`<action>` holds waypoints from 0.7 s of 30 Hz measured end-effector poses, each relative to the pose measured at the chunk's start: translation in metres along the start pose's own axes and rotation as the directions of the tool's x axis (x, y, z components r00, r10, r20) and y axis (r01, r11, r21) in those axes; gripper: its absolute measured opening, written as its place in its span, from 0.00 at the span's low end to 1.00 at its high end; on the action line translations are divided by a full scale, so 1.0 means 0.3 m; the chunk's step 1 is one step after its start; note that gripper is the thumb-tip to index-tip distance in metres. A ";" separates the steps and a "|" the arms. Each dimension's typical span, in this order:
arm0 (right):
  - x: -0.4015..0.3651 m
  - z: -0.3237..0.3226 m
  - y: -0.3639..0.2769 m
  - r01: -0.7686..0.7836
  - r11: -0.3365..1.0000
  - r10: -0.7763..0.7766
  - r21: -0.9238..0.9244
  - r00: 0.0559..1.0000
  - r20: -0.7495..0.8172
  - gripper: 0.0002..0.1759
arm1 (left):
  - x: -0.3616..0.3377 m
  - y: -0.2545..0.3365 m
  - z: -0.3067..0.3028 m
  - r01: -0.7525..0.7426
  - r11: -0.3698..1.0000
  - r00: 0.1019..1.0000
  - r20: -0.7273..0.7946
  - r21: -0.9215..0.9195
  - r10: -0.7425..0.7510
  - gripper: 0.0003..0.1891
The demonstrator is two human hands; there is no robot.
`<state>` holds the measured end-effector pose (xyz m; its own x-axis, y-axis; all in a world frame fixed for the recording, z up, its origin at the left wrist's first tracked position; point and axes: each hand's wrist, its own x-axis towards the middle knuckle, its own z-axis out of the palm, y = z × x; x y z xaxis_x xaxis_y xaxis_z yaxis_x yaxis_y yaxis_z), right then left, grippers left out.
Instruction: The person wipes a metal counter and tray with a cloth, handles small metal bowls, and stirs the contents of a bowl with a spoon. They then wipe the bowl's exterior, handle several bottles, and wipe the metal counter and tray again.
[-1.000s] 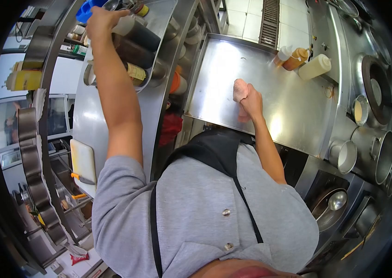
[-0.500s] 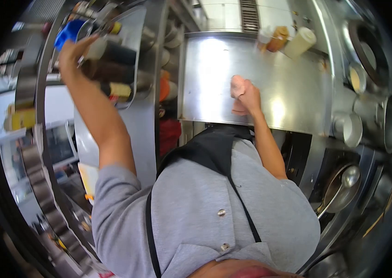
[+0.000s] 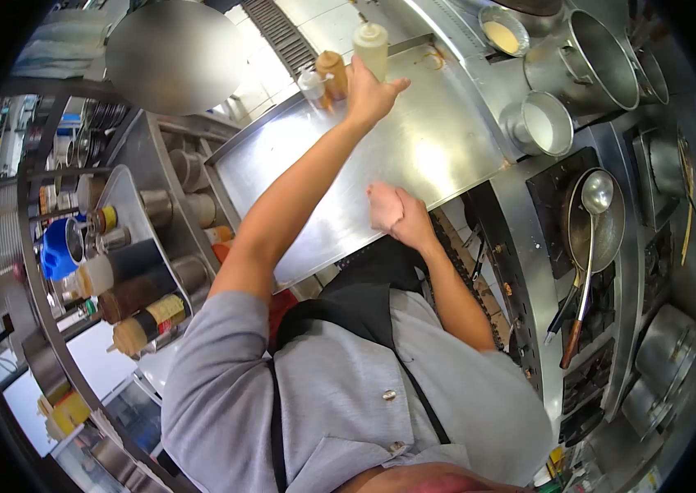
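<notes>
My left hand (image 3: 373,96) reaches across the steel counter (image 3: 414,123) to a squeeze bottle (image 3: 371,51) with pale contents. Its thumb is spread away from the fingers, and the fingers are at the lower part of the bottle; whether they press on it is hard to see. Two more squeeze bottles stand just left of it, one brown (image 3: 332,74) and one whitish (image 3: 313,85). Nearer my body, my right hand (image 3: 414,223) is closed around a bunched pink cloth (image 3: 384,207), over the counter close to its front edge.
At right are a steel pot (image 3: 586,66), a smaller pot (image 3: 541,123) with white contents, a bowl (image 3: 502,37) and a pan (image 3: 603,238) with a ladle (image 3: 597,193). A tray (image 3: 138,205) of bottles stands at left. A person (image 3: 171,57), blurred out, is beyond.
My left hand has swung from the bottle tray at left over to the squeeze bottles. My right hand keeps the cloth. The view has turned, so the counter now appears slanted.
</notes>
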<state>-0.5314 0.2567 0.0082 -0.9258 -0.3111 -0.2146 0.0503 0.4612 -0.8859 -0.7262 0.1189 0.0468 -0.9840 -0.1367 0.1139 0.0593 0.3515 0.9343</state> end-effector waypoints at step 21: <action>0.316 -0.222 -0.108 0.090 -0.161 -0.512 0.983 0.844 -0.162 0.21 | -0.209 0.407 -0.256 0.140 0.799 0.942 0.327 -0.585 0.074 0.34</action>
<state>-0.6457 0.2676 0.0440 -0.8673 -0.3644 0.3392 0.2763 -0.9191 -0.2811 -0.6443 0.0992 0.1796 -0.9774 0.2006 0.0660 0.0075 -0.2797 0.9601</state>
